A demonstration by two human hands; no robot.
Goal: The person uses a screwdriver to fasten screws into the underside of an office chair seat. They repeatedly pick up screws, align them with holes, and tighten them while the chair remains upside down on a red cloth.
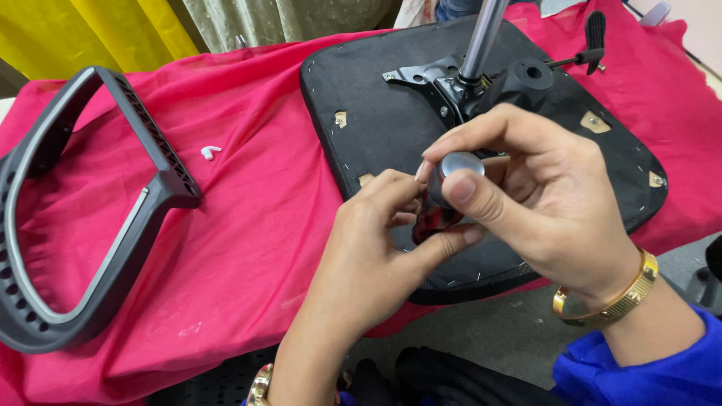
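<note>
Over the near edge of the upturned seat pan (376, 128), your right hand (541, 203) pinches a small round metal cap (460, 164) between thumb and fingers, while your left hand (376, 248) curls narrowly around a dark part (430, 222) just below the cap.

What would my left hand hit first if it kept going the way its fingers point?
Most likely the black seat base: the left hand points up and right, toward the metal mechanism further on. Depth is unclear.

One head-worn view looks steeply down from close above the seat (391, 128), which lies on the red-draped counter (248, 225).
</note>
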